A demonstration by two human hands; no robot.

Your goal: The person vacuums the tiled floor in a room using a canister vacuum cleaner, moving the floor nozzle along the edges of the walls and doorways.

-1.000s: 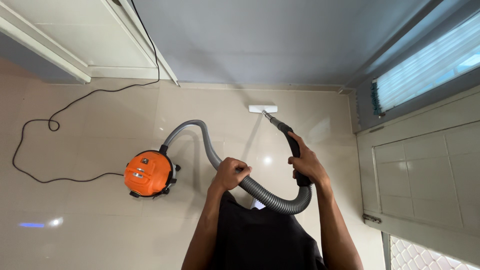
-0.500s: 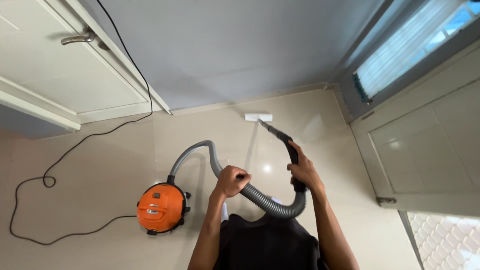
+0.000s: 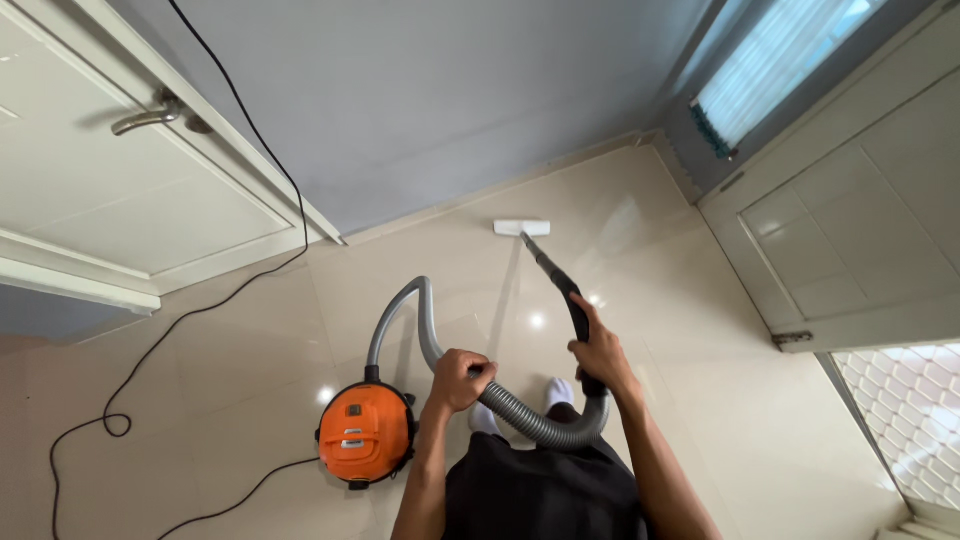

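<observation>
My left hand (image 3: 458, 378) grips the grey ribbed hose (image 3: 420, 320) of a round orange vacuum cleaner (image 3: 366, 434) that sits on the tiled floor to my left. My right hand (image 3: 598, 350) holds the black handle of the wand (image 3: 556, 278). The wand reaches forward to a flat white floor nozzle (image 3: 521, 227) resting near the grey wall. The hose loops below my hands, in front of my black shirt.
A black power cord (image 3: 190, 315) trails from the vacuum cleaner across the beige tiles and up along a white door (image 3: 110, 190) at left. A white panelled door (image 3: 850, 240) stands open at right, below a window with blinds (image 3: 770, 60). My white-socked feet (image 3: 556, 392) show underneath.
The view has swung, so the room looks tilted further and the vacuum cleaner sits lower and closer to me. Both hands keep their grips; the nozzle stays near the wall.
</observation>
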